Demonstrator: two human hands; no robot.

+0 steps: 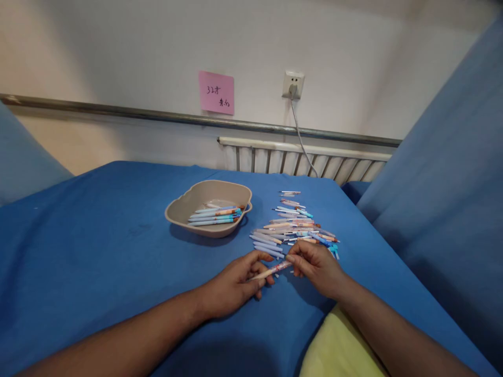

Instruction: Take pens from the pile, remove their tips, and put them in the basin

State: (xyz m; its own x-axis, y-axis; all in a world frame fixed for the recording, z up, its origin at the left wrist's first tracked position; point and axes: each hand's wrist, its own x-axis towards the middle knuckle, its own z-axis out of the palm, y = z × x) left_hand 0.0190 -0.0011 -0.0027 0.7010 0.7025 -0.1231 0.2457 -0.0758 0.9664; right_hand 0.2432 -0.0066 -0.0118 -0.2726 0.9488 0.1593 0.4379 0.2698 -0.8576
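Observation:
Between my two hands a pale pen (pixel 278 268) with a reddish pattern is held slanted over the blue cloth. My left hand (pixel 245 277) grips its light orange end between thumb and fingers. The other end is pinched by my right hand (pixel 311 263), whose fingertips cover it. Just beyond my hands lies a loose pile of pens and pen parts (pixel 293 226) in lilac, peach, white and blue. To the left of the pile stands a beige basin (pixel 208 189) with several pens (pixel 216 215) lying in it.
The blue cloth (pixel 118 235) covers the work surface. Something yellow and soft (pixel 341 348) lies under my right forearm. Behind are a radiator (pixel 283 152), a wall rail (pixel 157 113), a socket with a cord (pixel 293 85) and a pink note (pixel 216 93). Blue curtains (pixel 444 146) hang at the sides.

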